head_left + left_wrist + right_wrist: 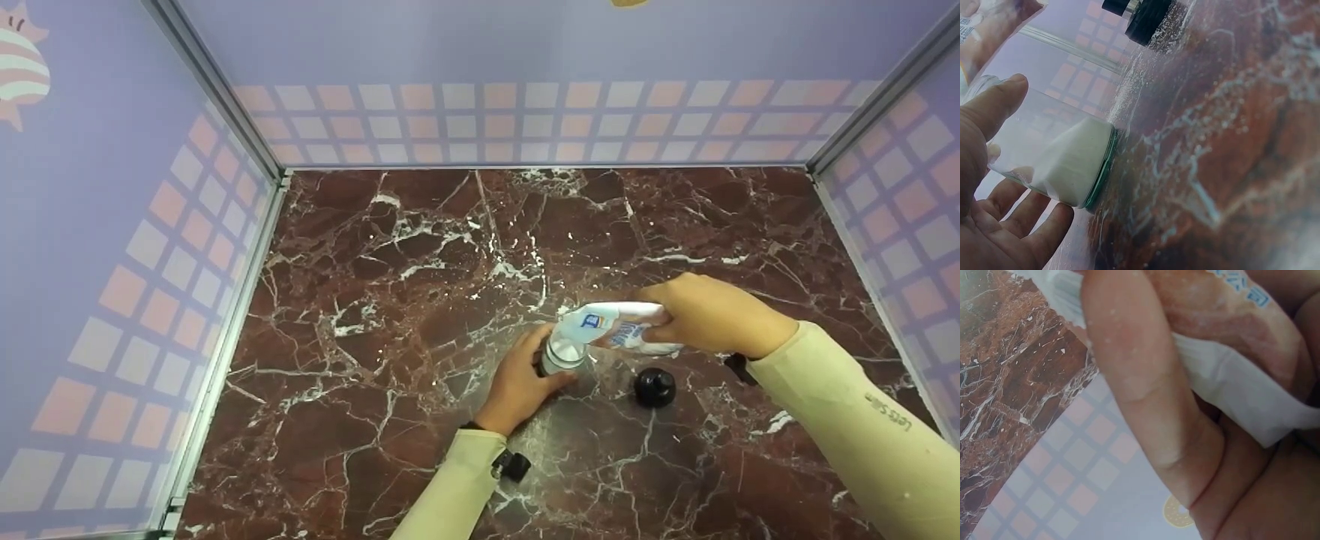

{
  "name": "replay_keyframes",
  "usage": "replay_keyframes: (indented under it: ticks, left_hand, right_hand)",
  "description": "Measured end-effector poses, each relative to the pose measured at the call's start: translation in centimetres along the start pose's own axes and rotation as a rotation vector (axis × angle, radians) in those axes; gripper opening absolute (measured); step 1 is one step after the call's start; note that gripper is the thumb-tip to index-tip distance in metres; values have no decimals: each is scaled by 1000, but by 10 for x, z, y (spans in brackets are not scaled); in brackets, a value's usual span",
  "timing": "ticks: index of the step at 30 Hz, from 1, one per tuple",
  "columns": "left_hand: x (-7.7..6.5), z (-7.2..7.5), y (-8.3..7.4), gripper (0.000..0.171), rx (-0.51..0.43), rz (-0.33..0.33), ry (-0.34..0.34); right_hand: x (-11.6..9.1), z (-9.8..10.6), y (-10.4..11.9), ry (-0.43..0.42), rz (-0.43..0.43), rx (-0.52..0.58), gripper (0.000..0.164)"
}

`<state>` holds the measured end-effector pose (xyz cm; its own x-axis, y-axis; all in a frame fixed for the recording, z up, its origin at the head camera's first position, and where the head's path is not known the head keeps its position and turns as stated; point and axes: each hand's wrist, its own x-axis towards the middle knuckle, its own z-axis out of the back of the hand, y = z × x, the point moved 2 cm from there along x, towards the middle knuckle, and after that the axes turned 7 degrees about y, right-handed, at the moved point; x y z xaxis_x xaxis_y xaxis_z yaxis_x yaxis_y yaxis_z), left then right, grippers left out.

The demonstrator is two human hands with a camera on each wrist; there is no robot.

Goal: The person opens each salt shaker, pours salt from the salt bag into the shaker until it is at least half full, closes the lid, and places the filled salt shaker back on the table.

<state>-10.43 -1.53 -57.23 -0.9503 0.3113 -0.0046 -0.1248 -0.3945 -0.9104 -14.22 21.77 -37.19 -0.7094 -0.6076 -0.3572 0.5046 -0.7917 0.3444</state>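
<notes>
My left hand (521,381) grips a clear glass jar (565,355) near the middle of the table. In the left wrist view, white granular stuff (1075,160) lies heaped in the lower part of the jar (1033,121), and the thumb and fingers curl round its sides. From the right, my right hand (709,315) holds a soft white-and-blue plastic bag (619,326), tilted so that its end meets the jar's mouth. Close up in the right wrist view, fingers (1140,371) grip the crumpled bag (1235,377). Whether grains are flowing cannot be made out.
A round black lid (655,388) with a knob stands on the table right of the jar. White specks lie on the dark red marbled tabletop (360,300). Patterned panels (480,67) wall in the back and both sides.
</notes>
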Motion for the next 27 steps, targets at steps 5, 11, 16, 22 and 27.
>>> replay_keyframes:
  ticks: [5, 11, 16, 22, 27]
  left_hand:
    - [0, 0, 0, 82, -2, -17, -3]
    - [1, 0, 1, 82, -6, -3, 6]
    - [1, 0, 1, 82, 5, -15, 11]
    - [1, 0, 1, 82, -1, -12, 24]
    - [2, -1, 2, 81, -7, -14, 20]
  right_hand:
    - [0, 0, 0, 1, -1, -3, 19]
    - [0, 0, -1, -9, 2, -18, 17]
    - [-1, 1, 0, -2, 0, 3, 17]
    - [0, 2, 2, 3, 4, 7, 17]
    - [0, 3, 2, -9, 7, -20, 17]
